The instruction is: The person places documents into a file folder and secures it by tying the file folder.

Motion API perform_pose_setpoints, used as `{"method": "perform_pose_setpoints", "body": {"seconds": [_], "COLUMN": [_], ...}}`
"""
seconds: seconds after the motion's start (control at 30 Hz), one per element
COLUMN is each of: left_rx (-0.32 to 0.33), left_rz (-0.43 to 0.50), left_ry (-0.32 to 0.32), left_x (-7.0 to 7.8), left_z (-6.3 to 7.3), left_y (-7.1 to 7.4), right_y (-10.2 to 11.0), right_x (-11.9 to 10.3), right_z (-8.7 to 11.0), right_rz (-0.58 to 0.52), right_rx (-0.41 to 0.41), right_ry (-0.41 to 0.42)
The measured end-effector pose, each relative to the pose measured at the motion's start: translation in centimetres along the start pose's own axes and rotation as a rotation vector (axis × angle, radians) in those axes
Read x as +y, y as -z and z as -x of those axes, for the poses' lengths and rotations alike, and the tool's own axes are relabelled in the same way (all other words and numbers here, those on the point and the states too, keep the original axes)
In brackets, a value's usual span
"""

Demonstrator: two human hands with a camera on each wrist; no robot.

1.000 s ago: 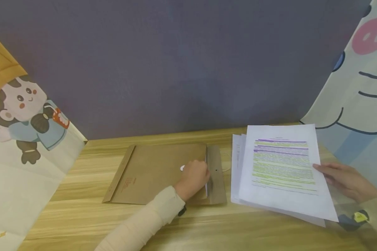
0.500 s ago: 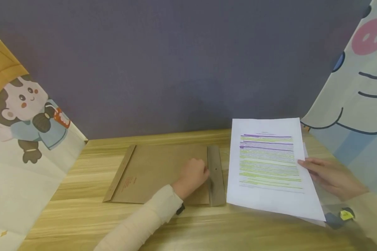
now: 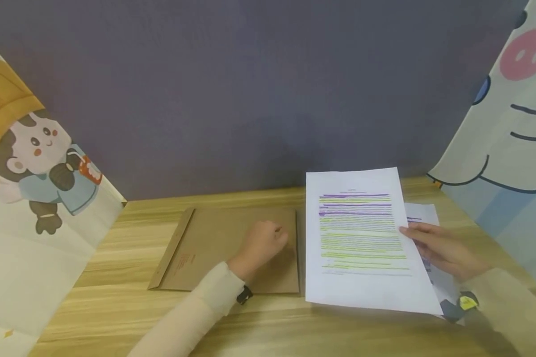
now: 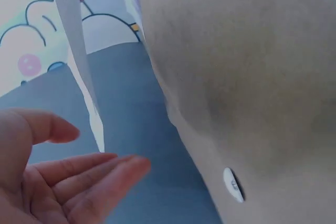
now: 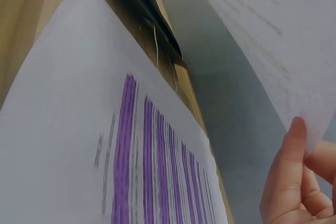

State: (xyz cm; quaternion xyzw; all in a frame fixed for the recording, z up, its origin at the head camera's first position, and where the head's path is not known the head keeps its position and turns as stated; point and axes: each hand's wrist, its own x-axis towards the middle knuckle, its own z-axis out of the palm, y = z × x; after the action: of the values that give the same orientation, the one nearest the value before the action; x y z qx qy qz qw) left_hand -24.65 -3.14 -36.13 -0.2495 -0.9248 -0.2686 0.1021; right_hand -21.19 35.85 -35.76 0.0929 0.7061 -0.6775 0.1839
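Note:
My right hand (image 3: 444,253) pinches the right edge of a printed sheet of paper (image 3: 357,290) marked in purple and yellow highlighter. The pinch shows in the right wrist view, thumb and fingers on the paper (image 5: 262,19). Held up, the sheet covers most of the flap side of a brown paper envelope (image 3: 223,233). Over that envelope hovers my left hand (image 3: 259,248), its fingers loosely bent and nothing between them. In the left wrist view its thumb stands apart from the fingers, near a white button (image 4: 231,184) on the envelope.
Under the raised sheet another highlighted page (image 3: 442,282) lies on the wooden table (image 3: 268,327). A thin string (image 5: 156,45) hangs at the envelope's side. A dark panel (image 3: 268,99) rises behind the table, with cartoon-printed sheets on both sides.
My right hand has lifted the top sheet and carried it left, off the other page and towards the envelope. My left hand has moved slightly left, off the envelope's opening edge.

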Motion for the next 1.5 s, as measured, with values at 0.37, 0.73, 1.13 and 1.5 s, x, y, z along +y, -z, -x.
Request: {"method": "perform_pose_setpoints", "body": {"seconds": [0.37,0.73,1.13,1.5], "left_rx": [-0.152,-0.217,-0.144,0.025], "left_rz": [0.633,1.063,1.093,1.138], "left_ry": [0.266,0.522,0.584,0.610], "left_x": [-0.5,-2.1,-2.7,-3.3], "left_z": [0.1,0.0,0.5,1.4], "left_y": [0.4,0.1,-0.1,0.0], "right_y": [-3.7,-5.5,-6.5,-5.7], "right_x": [-0.7,-0.4,-0.1,0.6], "right_z": [-1.6,-2.6,-2.8,-2.0], "right_rz": [-0.105,-0.141,-0.132,-0.131], "right_rx": [-0.105,-0.202,-0.200,-0.301], "right_ry": [0.056,0.087,0.081,0.118]}}
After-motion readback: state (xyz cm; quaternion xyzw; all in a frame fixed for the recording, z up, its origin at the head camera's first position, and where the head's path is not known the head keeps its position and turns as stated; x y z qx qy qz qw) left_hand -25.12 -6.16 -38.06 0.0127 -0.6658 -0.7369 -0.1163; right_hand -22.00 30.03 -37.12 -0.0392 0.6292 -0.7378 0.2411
